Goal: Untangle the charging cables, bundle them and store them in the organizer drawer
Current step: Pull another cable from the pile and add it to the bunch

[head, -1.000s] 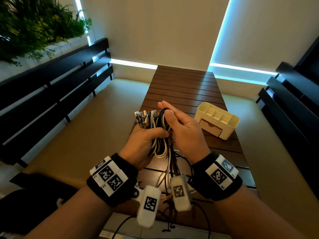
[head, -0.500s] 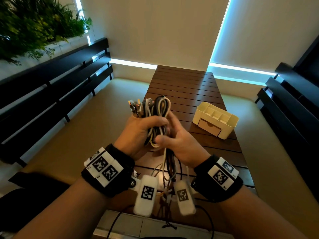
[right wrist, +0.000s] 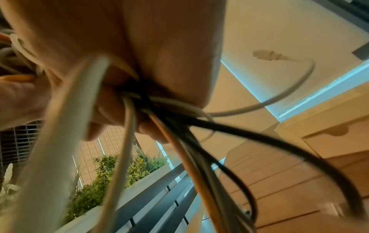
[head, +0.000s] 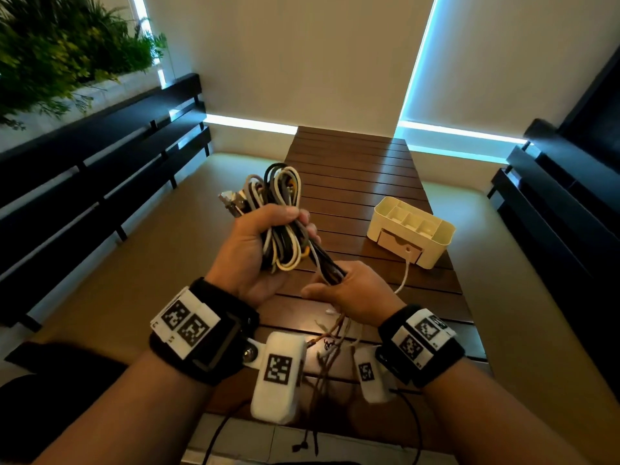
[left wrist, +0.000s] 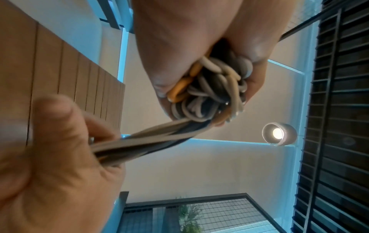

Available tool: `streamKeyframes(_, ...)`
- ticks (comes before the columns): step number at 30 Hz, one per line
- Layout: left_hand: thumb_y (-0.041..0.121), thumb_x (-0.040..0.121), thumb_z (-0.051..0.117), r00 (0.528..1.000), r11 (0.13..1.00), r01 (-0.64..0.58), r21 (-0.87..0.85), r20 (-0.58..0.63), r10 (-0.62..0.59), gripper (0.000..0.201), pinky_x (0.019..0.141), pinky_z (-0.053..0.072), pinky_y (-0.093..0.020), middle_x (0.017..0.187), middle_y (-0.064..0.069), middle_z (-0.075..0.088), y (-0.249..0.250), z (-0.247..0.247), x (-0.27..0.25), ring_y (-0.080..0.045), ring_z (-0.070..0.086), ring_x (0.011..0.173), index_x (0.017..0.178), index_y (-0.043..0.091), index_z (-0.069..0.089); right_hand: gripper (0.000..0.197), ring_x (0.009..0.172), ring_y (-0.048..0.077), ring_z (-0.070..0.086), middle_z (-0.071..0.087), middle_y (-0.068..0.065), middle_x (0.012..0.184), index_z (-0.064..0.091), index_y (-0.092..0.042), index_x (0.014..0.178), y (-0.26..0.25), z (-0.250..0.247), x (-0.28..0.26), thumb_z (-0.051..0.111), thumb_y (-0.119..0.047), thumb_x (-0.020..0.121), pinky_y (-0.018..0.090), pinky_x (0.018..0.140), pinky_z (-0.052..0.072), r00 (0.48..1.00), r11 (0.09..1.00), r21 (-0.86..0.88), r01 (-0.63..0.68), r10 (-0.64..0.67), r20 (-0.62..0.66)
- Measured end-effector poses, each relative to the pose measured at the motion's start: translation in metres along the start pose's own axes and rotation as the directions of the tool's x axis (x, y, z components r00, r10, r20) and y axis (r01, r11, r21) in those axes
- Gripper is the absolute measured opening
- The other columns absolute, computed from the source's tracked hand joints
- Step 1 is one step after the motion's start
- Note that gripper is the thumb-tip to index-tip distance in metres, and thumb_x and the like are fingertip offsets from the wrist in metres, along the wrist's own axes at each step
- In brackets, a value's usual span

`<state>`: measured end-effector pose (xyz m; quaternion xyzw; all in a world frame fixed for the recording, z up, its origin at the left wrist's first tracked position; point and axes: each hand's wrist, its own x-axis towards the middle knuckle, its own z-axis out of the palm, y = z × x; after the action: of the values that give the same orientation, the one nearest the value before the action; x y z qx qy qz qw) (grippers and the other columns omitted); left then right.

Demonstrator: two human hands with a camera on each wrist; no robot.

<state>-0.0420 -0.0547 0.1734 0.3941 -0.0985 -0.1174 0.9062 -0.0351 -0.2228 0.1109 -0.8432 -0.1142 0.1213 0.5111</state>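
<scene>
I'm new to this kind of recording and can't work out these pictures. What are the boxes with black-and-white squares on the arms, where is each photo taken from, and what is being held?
No machine here: a person works with bare hands. The patterned boxes are on wristbands that carry small cameras. The wide picture comes from a camera on the head, looking down. The other two come from the wrists, looking along each hand, so they appear tilted and blurred.

The left hand grips a coiled bundle of cables: white, grey, black and one orange. The right hand grips the loose ends running out of that bundle; more ends hang below it.

On the slatted wooden table stands a cream organizer with open compartments on top and a small drawer, closed.
</scene>
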Motion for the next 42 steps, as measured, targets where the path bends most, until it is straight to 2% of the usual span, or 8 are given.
streamKeyframes(6, 0.016, 0.075, 0.059, 0.997, 0.993, 0.04, -0.115, 0.063, -0.033, 0.011, 0.08, 0.05, -0.031, 0.077, -0.002, 0.054, -0.006, 0.003, 0.003, -0.014, 0.056, 0.071, 0.081, 0.008, 0.055, 0.048, 0.053, 0.017, 0.05, 0.055, 0.005, 0.058, 0.061, 0.008, 0.086, 0.002, 0.012, 0.002, 0.076, -0.037, 0.084, 0.028, 0.055, 0.044, 0.999, 0.995, 0.099, -0.012, 0.007, 0.05)
streamKeyframes(13, 0.011, 0.074, 0.059, 0.997, 0.987, 0.048, 0.152, -0.065, -0.038, 0.011, 0.074, 0.052, -0.032, 0.071, -0.006, 0.06, -0.013, -0.016, 0.002, -0.017, 0.061, 0.066, 0.067, 0.008, 0.068, 0.045, 0.09, 0.006, 0.065, 0.068, -0.007, 0.102, 0.063, -0.029, 0.109, 0.018, 0.023, 0.004, 0.083, -0.048, 0.072, 0.04, 0.089, 0.056, 0.995, 0.991, -0.122, -0.051, 0.06, 0.079)
streamKeyframes(16, 0.01, 0.073, 0.061, 0.993, 0.977, 0.019, 0.212, -0.116, 0.006, 0.01, 0.071, 0.054, -0.031, 0.07, -0.007, 0.061, -0.01, -0.026, 0.002, -0.018, 0.062, 0.065, 0.067, 0.009, 0.069, 0.101, 0.13, 0.002, 0.037, 0.033, -0.015, 0.145, 0.032, -0.04, 0.147, 0.014, 0.016, -0.002, 0.088, -0.05, 0.064, 0.034, 0.113, 0.037, 0.993, 0.989, -0.146, -0.022, 0.039, 0.112)
streamKeyframes(20, 0.011, 0.072, 0.062, 0.979, 0.972, 0.009, 0.237, -0.201, 0.04, 0.01, 0.071, 0.056, -0.031, 0.067, -0.007, 0.061, -0.004, -0.036, 0.006, -0.019, 0.061, 0.064, 0.065, 0.009, 0.068, 0.133, 0.137, 0.006, 0.01, 0.004, -0.025, 0.153, 0.001, -0.054, 0.15, -0.006, -0.006, -0.012, 0.087, -0.062, 0.049, 0.042, 0.112, 0.027, 0.998, 0.971, -0.241, -0.001, 0.016, 0.063)
streamKeyframes(24, 0.007, 0.079, 0.063, 0.958, 0.966, -0.013, 0.259, -0.275, 0.086, 0.009, 0.072, 0.053, -0.034, 0.067, -0.009, 0.061, -0.002, -0.043, 0.011, -0.021, 0.06, 0.064, 0.07, 0.004, 0.066, 0.101, 0.104, 0.001, 0.056, 0.058, -0.008, 0.119, 0.025, -0.045, 0.147, -0.032, -0.014, -0.019, 0.08, -0.057, 0.063, 0.021, 0.084, 0.046, 0.998, 0.999, 0.0, 0.047, -0.047, -0.051)
streamKeyframes(29, 0.012, 0.075, 0.063, 0.952, 0.968, -0.05, 0.246, -0.28, 0.12, 0.009, 0.07, 0.051, -0.036, 0.068, -0.01, 0.061, 0.001, -0.041, 0.016, -0.023, 0.059, 0.065, 0.075, 0.004, 0.064, 0.075, 0.057, 0.012, 0.064, 0.071, 0.002, 0.071, 0.039, -0.027, 0.142, -0.041, 0.011, -0.018, 0.05, -0.065, 0.078, 0.023, 0.05, 0.049, 0.987, 0.952, 0.261, -0.157, 0.14, 0.082)
streamKeyframes(34, 0.007, 0.08, 0.061, 0.963, 0.992, -0.02, 0.124, -0.263, 0.052, 0.006, 0.059, 0.053, -0.029, 0.07, -0.011, 0.059, -0.011, -0.026, 0.009, -0.021, 0.058, 0.065, 0.079, 0.001, 0.062, 0.074, 0.088, 0.037, 0.073, 0.072, 0.018, 0.104, 0.038, -0.043, 0.14, -0.035, 0.035, -0.006, 0.044, -0.076, 0.075, 0.043, 0.066, 0.059, 0.953, 0.784, 0.545, -0.298, 0.209, 0.22)
streamKeyframes(42, 0.014, 0.079, 0.057, 0.96, 0.999, 0.036, -0.001, -0.279, -0.035, 0.01, 0.056, 0.053, -0.025, 0.065, -0.006, 0.058, -0.01, -0.025, -0.001, -0.015, 0.058, 0.061, 0.077, 0.004, 0.059, 0.048, 0.091, 0.028, 0.07, 0.072, 0.014, 0.094, 0.062, -0.011, 0.109, -0.031, 0.034, 0.004, 0.063, -0.05, 0.081, 0.043, 0.091, 0.054, 0.984, 0.783, 0.601, -0.157, 0.179, 0.024)
